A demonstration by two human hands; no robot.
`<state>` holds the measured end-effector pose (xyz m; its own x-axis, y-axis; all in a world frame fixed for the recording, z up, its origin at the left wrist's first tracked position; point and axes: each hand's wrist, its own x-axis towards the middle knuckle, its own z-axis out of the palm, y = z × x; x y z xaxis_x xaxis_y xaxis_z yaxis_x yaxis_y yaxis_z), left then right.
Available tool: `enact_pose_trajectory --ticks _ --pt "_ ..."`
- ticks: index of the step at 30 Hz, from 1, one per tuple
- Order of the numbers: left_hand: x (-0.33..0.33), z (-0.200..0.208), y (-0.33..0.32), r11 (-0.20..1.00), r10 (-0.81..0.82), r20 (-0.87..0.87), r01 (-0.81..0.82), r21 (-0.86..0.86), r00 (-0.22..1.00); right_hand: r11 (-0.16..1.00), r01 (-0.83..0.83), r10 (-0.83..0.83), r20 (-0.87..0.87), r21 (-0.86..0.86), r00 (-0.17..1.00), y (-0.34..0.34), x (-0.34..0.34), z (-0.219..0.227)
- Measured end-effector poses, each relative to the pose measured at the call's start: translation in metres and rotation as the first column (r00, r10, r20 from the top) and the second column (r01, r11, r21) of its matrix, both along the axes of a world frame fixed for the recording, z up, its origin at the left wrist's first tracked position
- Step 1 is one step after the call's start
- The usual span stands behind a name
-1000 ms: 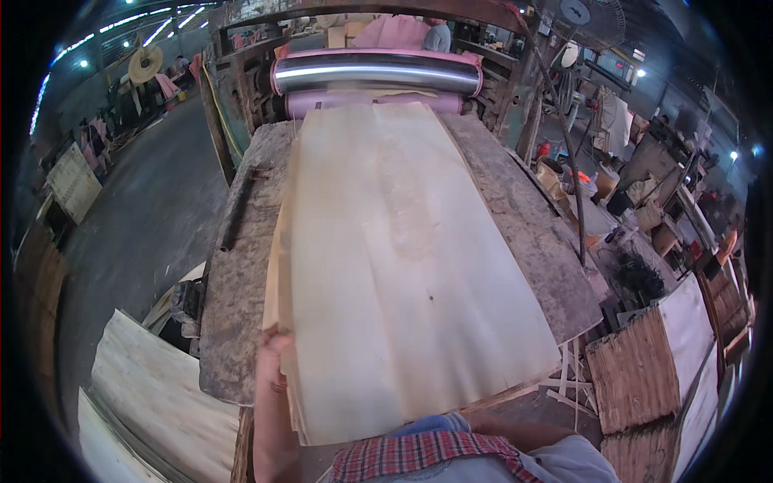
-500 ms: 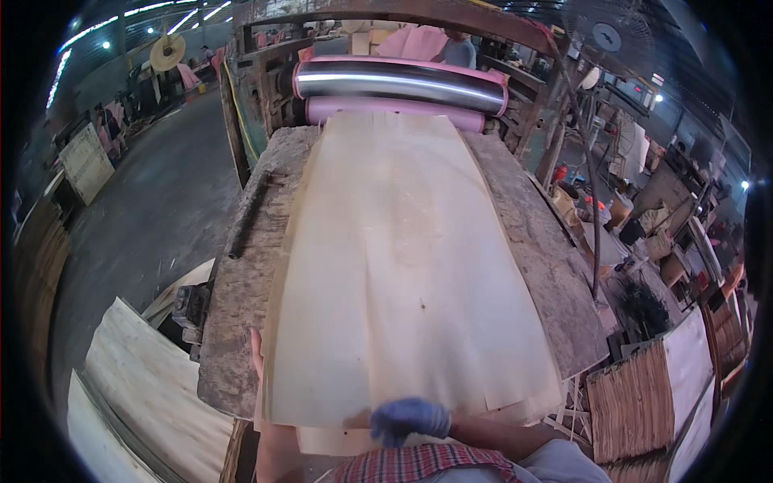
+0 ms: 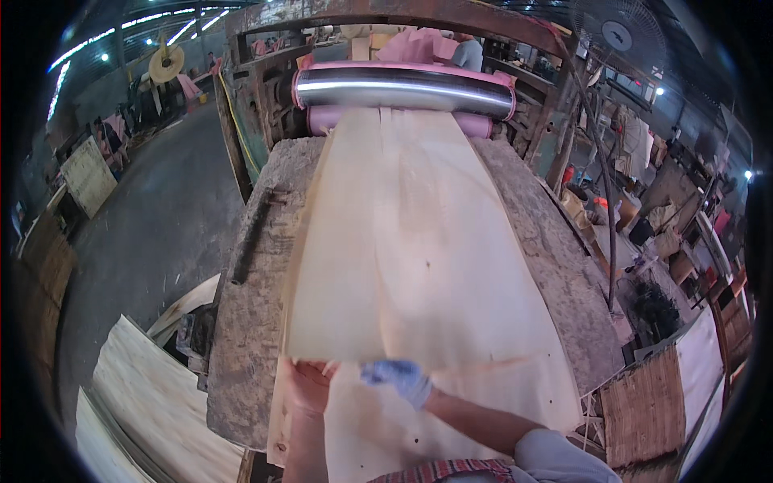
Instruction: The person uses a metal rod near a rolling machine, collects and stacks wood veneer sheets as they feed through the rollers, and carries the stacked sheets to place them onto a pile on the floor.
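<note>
A long pale wood veneer sheet [image 3: 419,241] lies on the worktable, its far end at the rollers. My bare left hand [image 3: 308,385] is at the sheet's near left corner, fingers curled at the edge and partly hidden by it. Beside it, my right hand [image 3: 398,380], in a blue glove, grips the same near edge around its middle. Beneath, another veneer sheet [image 3: 459,410] shows toward me. The shiny metal roller [image 3: 403,88] sits above a pink-coated lower roller [image 3: 322,118].
The worn worktable [image 3: 250,346] extends past the veneer on both sides. A dark bar [image 3: 254,237] lies along its left part. Veneer sheets [image 3: 157,394] are stacked at lower left, and a brown veneer stack [image 3: 642,402] stands at lower right. A fan [image 3: 617,34] is at upper right.
The upper veneer sheet has moved forward toward the rollers, uncovering more of the sheet beneath. Both hands have moved forward with its near edge; my left hand has come from the side to the corner.
</note>
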<state>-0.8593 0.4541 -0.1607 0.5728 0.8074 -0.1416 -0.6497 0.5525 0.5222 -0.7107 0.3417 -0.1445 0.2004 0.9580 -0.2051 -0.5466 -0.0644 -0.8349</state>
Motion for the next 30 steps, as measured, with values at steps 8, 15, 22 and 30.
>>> enact_pose_trajectory --ticks 8,15,22,30 --pt "-0.004 -0.034 -0.035 0.435 0.578 -0.650 0.488 0.757 0.492 0.988 0.151 -0.154 -0.178 -0.029 0.972 0.113 0.099 0.000" --pt "-0.054 -0.035 -0.043 0.335 0.801 -0.556 0.604 0.723 0.221 0.916 -0.370 0.341 -0.182 -0.157 0.922 0.012 0.036 -0.014" --pt "-0.061 -0.017 -0.036 0.347 0.726 -0.660 0.724 0.597 0.196 0.834 -0.510 0.482 -0.173 -0.208 0.859 -0.099 -0.010 -0.034" --pt "-0.065 0.055 -0.046 0.963 0.053 -0.645 0.132 0.235 0.763 0.734 -0.675 0.622 0.327 0.070 0.711 -0.145 -0.055 -0.034"
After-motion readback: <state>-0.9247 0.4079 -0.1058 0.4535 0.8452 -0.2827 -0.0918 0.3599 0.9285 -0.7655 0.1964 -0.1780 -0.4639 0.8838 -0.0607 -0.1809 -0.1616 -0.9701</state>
